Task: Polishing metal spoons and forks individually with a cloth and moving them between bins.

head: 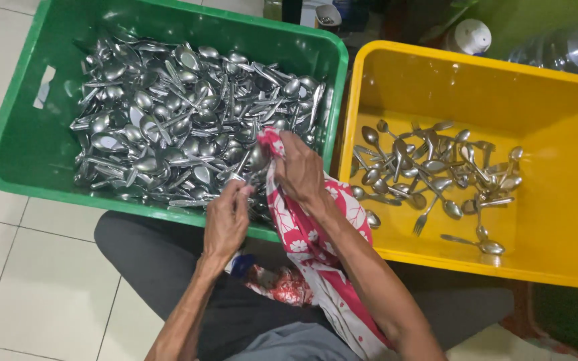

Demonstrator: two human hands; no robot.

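My left hand point(227, 219) pinches the handle end of a metal spoon point(247, 162) over the near rim of the green crate point(18, 144). My right hand point(300, 170) wraps a red and white patterned cloth point(306, 237) around the spoon's bowl end. The cloth trails down over my right forearm to my lap. The green crate is heaped with many metal spoons point(168, 113). To the right, the yellow crate point(556, 140) holds several spoons and forks point(436, 174) spread over its bottom.
Both crates sit side by side on a pale tiled floor point(41, 294), with my dark-trousered legs under their near edges. A white-capped container point(469, 33) and clear plastic bottles point(563, 50) stand behind the yellow crate.
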